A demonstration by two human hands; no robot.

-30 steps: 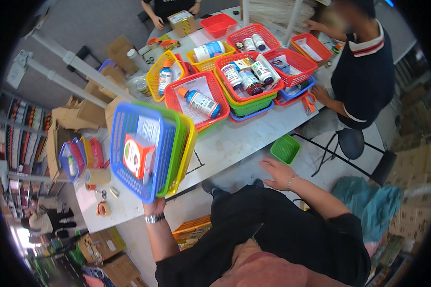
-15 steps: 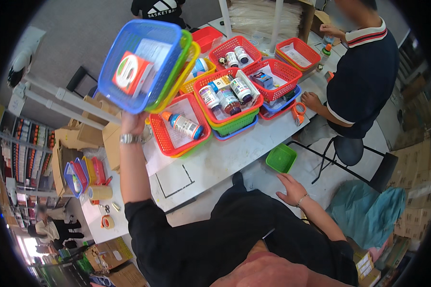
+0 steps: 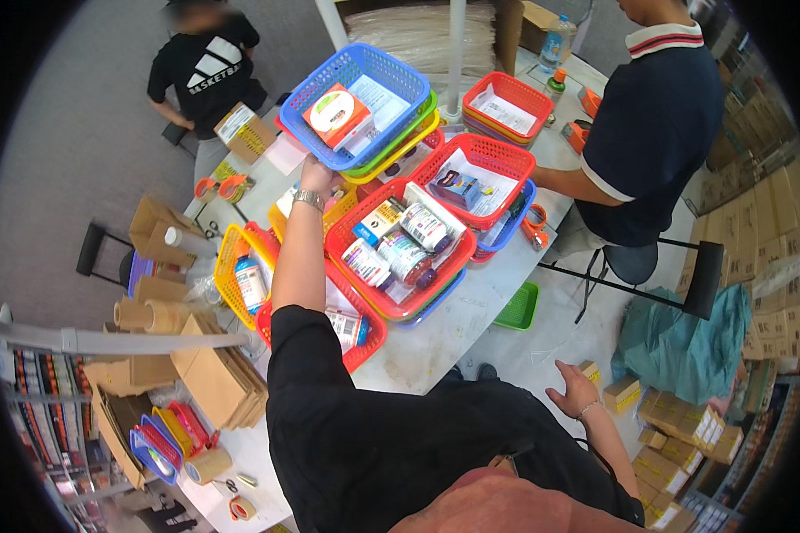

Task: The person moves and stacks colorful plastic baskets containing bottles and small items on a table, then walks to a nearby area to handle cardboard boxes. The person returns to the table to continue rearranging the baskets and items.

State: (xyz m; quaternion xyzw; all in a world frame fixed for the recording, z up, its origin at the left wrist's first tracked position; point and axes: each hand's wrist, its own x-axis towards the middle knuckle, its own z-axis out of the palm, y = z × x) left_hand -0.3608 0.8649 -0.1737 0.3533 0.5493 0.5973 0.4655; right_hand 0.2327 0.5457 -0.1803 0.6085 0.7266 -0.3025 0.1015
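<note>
My left hand, below a metal-band watch, grips the near side of a stack of plastic baskets over the table's far part. The top one is a blue basket with an orange-and-white box and a paper sheet in it; green and yellow baskets sit under it. Below the stack, a red basket holds several bottles and a small carton. Beside it, another red basket has a dark blue box on paper. My right hand hangs out to the right with fingers apart and nothing in it.
A yellow basket with a blue bottle stands left on the table. A co-worker is at the right edge; another person stands behind. On the floor are a green basket and a teal sack.
My left hand has carried the stack of baskets rightward over the table, beyond the basket of bottles. My view has shifted, and my right hand appears lower and farther right.
</note>
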